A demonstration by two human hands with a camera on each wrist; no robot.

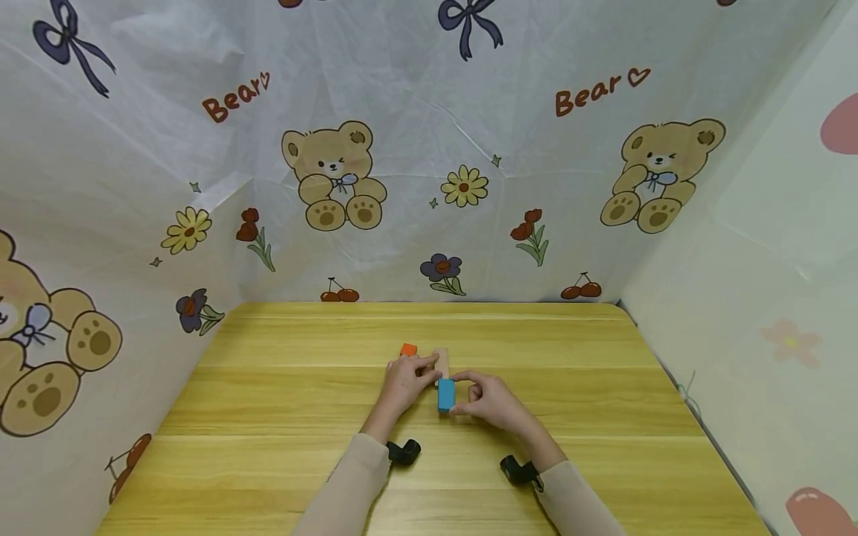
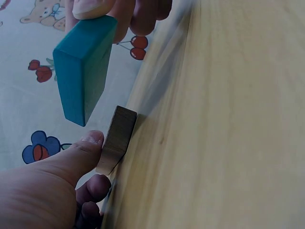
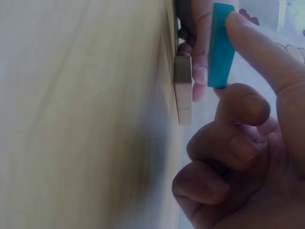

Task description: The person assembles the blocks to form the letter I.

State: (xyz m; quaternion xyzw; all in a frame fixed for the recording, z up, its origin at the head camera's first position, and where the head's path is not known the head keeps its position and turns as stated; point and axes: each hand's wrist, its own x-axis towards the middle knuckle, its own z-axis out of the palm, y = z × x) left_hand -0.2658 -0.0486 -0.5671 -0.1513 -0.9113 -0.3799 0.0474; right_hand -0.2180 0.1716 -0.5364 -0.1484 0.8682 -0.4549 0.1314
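A blue rectangular block (image 1: 446, 395) is pinched between the thumb and index finger of my right hand (image 1: 494, 402). Both wrist views show this blue block (image 2: 81, 71) raised off the table, close to a plain wooden block (image 3: 183, 90). That wooden block (image 1: 442, 362) lies on the table, its near end partly covered by the blue one in the head view. My left hand (image 1: 405, 381) holds it at its left side, thumb against it; the index fingertip's contact is partly hidden. Just behind the left hand's knuckles sits an orange block (image 1: 408, 349), its lower part hidden.
The wood-grain table (image 1: 295, 447) extends on all sides of the hands. A curtain (image 1: 409, 89) printed with bears and flowers hangs along its back edge and left side. A pale sheet (image 1: 751, 260) borders the right. Each wrist wears a black camera mount (image 1: 404, 452).
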